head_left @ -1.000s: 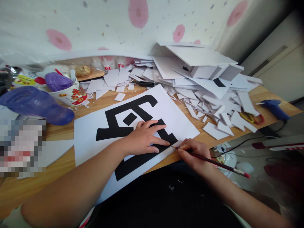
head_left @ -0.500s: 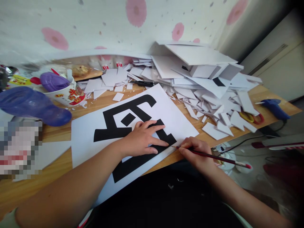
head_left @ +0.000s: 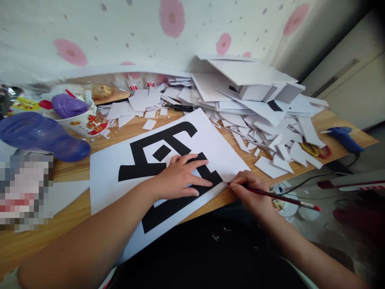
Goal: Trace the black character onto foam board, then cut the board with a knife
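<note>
A white sheet [head_left: 105, 192] lies slanted on the wooden table, and on it rests a black cut-out character [head_left: 141, 151]. My left hand [head_left: 185, 176] presses flat on the black shape with its fingers spread. In my right hand [head_left: 251, 190] is a dark red pencil [head_left: 279, 196], gripped near its point. The pencil tip touches the white sheet beside the right corner of the black shape. The pencil's red end points right, past the table edge.
Behind the sheet lies a heap of white board scraps [head_left: 264, 136] under larger boards [head_left: 249, 72]. A blue glue gun [head_left: 344, 138] and scissors [head_left: 325, 151] sit at right. A blue bottle [head_left: 45, 136], a paper bowl [head_left: 93, 120] and a black cutter [head_left: 180, 107] stand or lie at left and back.
The pencil tip has moved slightly right and up along the edge of the black shape, to its corner. My left hand stays in place on the shape.
</note>
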{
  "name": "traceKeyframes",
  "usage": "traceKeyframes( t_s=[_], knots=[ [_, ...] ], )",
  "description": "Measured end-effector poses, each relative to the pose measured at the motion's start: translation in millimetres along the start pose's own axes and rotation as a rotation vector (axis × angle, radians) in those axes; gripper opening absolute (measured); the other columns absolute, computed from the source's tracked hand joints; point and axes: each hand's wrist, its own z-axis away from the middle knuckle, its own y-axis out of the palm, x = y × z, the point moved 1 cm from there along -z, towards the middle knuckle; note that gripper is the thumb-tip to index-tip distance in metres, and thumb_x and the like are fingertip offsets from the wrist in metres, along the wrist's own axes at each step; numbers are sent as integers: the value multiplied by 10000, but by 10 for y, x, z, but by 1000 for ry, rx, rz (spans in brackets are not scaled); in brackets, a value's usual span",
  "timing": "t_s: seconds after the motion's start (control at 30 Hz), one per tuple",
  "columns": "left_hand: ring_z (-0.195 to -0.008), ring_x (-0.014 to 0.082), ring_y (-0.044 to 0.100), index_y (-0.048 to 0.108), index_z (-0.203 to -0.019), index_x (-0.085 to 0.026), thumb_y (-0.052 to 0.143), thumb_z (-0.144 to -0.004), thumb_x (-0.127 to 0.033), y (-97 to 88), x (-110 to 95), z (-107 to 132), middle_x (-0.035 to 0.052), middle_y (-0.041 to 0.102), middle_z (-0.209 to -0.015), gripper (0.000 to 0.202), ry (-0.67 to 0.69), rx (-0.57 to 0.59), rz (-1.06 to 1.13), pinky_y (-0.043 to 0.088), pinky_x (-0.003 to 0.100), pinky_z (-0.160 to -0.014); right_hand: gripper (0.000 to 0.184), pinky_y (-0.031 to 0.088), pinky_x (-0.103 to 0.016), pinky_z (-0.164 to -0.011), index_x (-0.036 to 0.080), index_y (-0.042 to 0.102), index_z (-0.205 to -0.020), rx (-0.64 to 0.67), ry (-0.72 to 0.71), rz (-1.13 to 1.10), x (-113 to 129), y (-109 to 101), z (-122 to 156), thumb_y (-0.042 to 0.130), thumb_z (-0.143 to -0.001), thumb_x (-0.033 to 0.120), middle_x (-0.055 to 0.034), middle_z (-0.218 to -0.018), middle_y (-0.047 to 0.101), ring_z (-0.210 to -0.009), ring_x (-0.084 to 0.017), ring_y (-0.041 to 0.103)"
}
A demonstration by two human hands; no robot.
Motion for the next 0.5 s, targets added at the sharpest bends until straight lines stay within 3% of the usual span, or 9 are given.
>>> traceKeyframes(
  t_s=[0.27,0.4,0.5],
  knots=[
    [-1389,358,139,551,-1227,-479,622,-833,-398,-2,1,-6,-44,260,-1540,409,-11,-20,35,196,576,-1022,151,414,-265,-520,211,557,-584,-19,-24,56,30,-26,2,622,-720,208,2,-583,594,-545,-135,533],
    [-1385,345,154,568,-1209,-457,636,-817,-415,18,12,-17,-39,275,-1536,399,-14,-35,40,196,574,-1012,118,433,-248,-518,223,560,-698,-2,-216,72,134,26,104,615,-755,136,8,-634,612,-581,-135,582],
    [-1388,341,146,568,-1206,-463,635,-820,-430,44,28,-22,-43,280,-1532,393,-3,-42,38,199,566,-1004,163,448,-236,-522,229,555,-806,156,-431,39,322,181,191,612,-765,82,10,-679,621,-583,-121,589]
  ],
)
